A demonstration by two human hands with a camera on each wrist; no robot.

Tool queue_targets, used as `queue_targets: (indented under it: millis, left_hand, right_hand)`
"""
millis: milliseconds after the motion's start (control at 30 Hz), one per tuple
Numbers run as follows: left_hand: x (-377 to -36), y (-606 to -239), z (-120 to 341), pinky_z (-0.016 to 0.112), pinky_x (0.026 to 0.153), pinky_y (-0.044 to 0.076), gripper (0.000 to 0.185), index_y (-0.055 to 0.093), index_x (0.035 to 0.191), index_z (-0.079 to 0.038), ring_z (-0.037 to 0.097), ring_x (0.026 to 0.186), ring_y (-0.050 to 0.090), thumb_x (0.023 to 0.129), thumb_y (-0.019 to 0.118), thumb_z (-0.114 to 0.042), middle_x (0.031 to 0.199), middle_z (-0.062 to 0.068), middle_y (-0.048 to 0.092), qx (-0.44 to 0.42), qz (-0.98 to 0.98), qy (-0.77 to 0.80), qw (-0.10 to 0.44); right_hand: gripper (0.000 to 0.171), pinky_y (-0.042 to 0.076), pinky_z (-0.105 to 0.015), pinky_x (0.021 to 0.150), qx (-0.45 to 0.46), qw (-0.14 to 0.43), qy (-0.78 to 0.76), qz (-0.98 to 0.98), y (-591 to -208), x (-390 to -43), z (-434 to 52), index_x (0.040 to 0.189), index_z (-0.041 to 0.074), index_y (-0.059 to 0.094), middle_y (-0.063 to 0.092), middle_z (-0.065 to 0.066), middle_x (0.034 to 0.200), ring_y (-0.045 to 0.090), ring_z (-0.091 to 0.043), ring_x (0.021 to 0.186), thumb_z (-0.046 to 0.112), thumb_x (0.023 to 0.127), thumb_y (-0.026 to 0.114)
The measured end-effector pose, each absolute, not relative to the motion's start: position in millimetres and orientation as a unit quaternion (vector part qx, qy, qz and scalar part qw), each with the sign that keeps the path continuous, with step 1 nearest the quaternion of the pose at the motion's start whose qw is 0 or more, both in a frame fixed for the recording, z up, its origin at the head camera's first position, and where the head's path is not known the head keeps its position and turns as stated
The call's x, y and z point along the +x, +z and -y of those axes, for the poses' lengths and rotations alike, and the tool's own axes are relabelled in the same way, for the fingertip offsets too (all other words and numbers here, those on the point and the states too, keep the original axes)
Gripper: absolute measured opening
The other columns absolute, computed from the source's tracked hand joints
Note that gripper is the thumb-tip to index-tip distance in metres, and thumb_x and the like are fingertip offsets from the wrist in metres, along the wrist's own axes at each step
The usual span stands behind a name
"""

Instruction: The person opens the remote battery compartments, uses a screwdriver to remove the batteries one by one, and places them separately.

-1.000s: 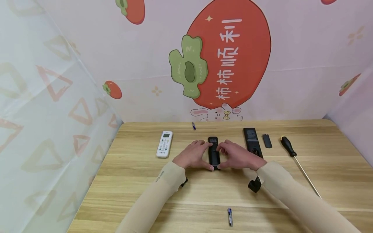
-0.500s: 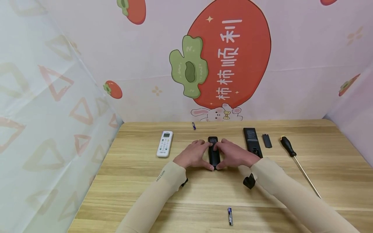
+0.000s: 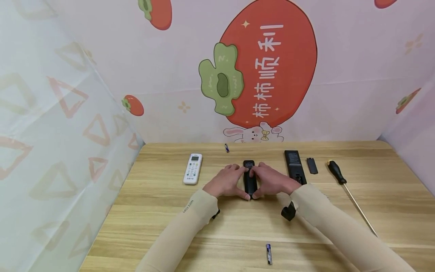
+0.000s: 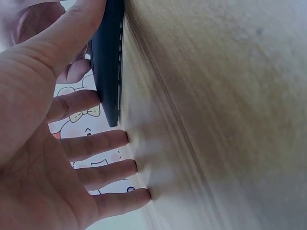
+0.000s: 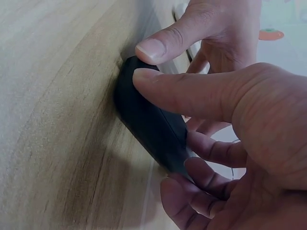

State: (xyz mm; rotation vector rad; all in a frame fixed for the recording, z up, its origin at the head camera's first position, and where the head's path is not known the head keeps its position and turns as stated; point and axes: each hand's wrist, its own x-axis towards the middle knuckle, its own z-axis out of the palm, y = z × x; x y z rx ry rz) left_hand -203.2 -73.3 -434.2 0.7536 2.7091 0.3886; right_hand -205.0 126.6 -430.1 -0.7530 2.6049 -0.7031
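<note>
A slim black remote control (image 3: 250, 185) lies back up on the wooden table, a printed label near its far end. My left hand (image 3: 225, 182) holds it from the left, thumb on the near end and index finger at the edge. In the left wrist view, that hand's other fingertips (image 4: 132, 166) touch the tabletop. From the right, my right hand (image 3: 273, 179) grips the same remote. Its thumb presses the near end beside the left thumb, and its other fingers curl along the side, as the right wrist view shows. The hands hide parts of the remote.
A white remote (image 3: 193, 169) lies left. On the right are a larger black remote (image 3: 294, 164) with its battery compartment uncovered, a battery cover (image 3: 312, 166) and a screwdriver (image 3: 336, 172). One battery (image 3: 227, 147) lies at the back, another battery (image 3: 269, 254) near the front.
My right hand has shifted slightly left and closer around the remote, and its fingers have moved further over the upper surface. The left hand stays about where it was.
</note>
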Motion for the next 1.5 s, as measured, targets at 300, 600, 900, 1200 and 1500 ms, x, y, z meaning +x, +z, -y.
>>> queue_targets:
  millis: [300,600,900,1200,1500]
  left_hand:
    - [-204.2,-434.7,73.2,0.044,0.112,0.038,0.097,0.046,0.152,-0.016,0.033,0.136,0.045,0.075,0.083,-0.061,0.145,0.013,0.05,0.264,-0.944,0.132,0.149]
    - [-204.1,-434.5,71.7,0.044,0.113,0.037,0.097,0.045,0.152,-0.016,0.032,0.136,0.045,0.075,0.082,-0.062,0.146,0.013,0.05,0.265,-0.945,0.12,0.15]
    - [-203.9,-433.4,70.3,0.045,0.112,0.038,0.097,0.045,0.153,-0.016,0.032,0.136,0.045,0.076,0.082,-0.062,0.147,0.013,0.049,0.266,-0.945,0.12,0.151]
    - [-204.6,-435.2,70.8,0.045,0.112,0.038,0.096,0.046,0.153,-0.017,0.032,0.137,0.044,0.075,0.083,-0.061,0.147,0.012,0.05,0.263,-0.946,0.12,0.146]
    - [-205.0,-436.0,70.9,0.045,0.111,0.039,0.096,0.046,0.153,-0.017,0.032,0.136,0.045,0.075,0.083,-0.06,0.147,0.012,0.05,0.262,-0.946,0.12,0.146]
  right_hand:
    - [0.063,0.044,-0.036,0.075,-0.253,0.15,-0.245,-0.924,-430.7,-199.4,-125.0,0.119,0.003,0.06,0.05,-0.01,0.1,0.047,-0.021,0.085,0.022,0.07,0.095]
    - [0.06,0.05,-0.038,0.079,-0.235,0.102,-0.254,-0.933,-430.3,-187.0,-124.4,0.118,0.005,0.06,0.051,-0.009,0.106,0.051,-0.022,0.091,0.019,0.071,0.095]
    - [0.032,0.052,-0.038,0.079,-0.228,0.051,-0.29,-0.928,-427.0,-180.6,-128.2,0.108,0.006,0.063,0.058,-0.011,0.105,0.057,-0.024,0.091,0.015,0.085,0.084]
    - [0.014,0.053,-0.03,0.071,-0.232,0.047,-0.351,-0.906,-426.6,-182.3,-129.5,0.098,0.009,0.063,0.064,0.002,0.086,0.06,-0.011,0.078,0.005,0.091,0.075]
    - [0.011,0.053,-0.029,0.069,-0.244,0.055,-0.376,-0.893,-427.9,-182.1,-132.1,0.099,0.007,0.063,0.064,0.001,0.087,0.059,-0.012,0.075,0.001,0.094,0.071]
